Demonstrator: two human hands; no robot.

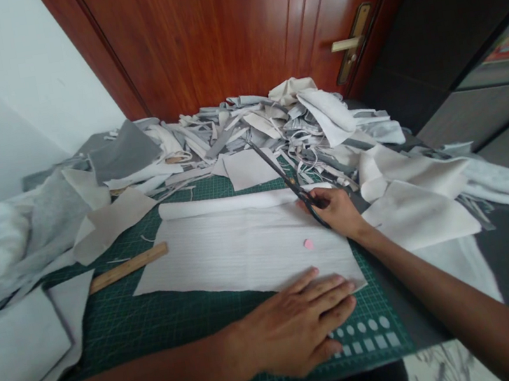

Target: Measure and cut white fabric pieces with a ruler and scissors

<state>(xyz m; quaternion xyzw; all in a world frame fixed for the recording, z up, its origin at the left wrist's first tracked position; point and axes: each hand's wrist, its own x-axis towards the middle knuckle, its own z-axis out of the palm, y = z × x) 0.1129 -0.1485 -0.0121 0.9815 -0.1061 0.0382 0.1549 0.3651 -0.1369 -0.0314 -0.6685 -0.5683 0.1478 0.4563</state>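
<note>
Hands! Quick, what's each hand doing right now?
Left hand: open, pressing flat on the white fabric.
Right hand: closed, holding the black scissors.

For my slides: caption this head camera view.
Left hand flattens white fabric on a cutting mat; right hand holds scissors.

The right hand covers the handles of the dark scissors, and the left hand hides part of the near edge of the white fabric. Both forearms run out of frame at the bottom. Loose fabric conceals one end of the wooden ruler and part of the green cutting mat. A pink mark is too small to identify. The top edge cuts off the door.
</note>
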